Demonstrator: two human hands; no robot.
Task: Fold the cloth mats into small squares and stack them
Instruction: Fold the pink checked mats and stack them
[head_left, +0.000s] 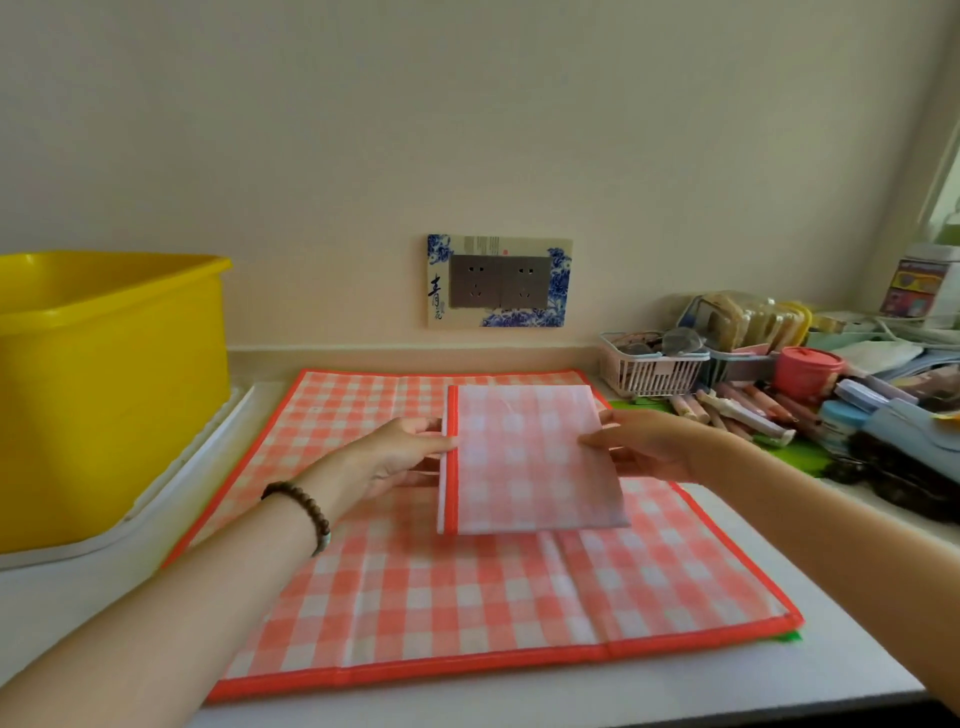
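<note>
A: What's hidden or hard to read?

B: Fingers of both hands go under the folded pink-and-white checked cloth mat with an orange edge (530, 460); only thumbs and knuckles show. A sliver of green (789, 636) pokes out at the near right corner of the unfolded orange-bordered gingham cloth mat (415, 597); cannot tell what it is. Clutter on the right is blurred: a pink slotted plastic basket (649, 371), a red round lidded tub (808, 370), wrapped sticks, bags. The right edge of that pile is cut off by the frame.

A: Hand pose?

B: Left hand (400, 457), dark beaded bracelet (304, 512) on the wrist, reaches in from lower left and pinches the folded mat's orange left edge, thumb on top. Right hand (641, 449) comes from the right, thumb on the mat's right edge. Each grip is closed on the folded mat, one per side.

A: Where are the mats?

B: Folded one is held level, above the far middle of the unfolded mat, which lies flat on the pale surface (857, 613).

A: Surroundings?

B: Yellow plastic tub (104, 389) in a white tray (171, 486) at left. Grey double wall socket with a blue-flowered frame (498, 281) behind.
</note>
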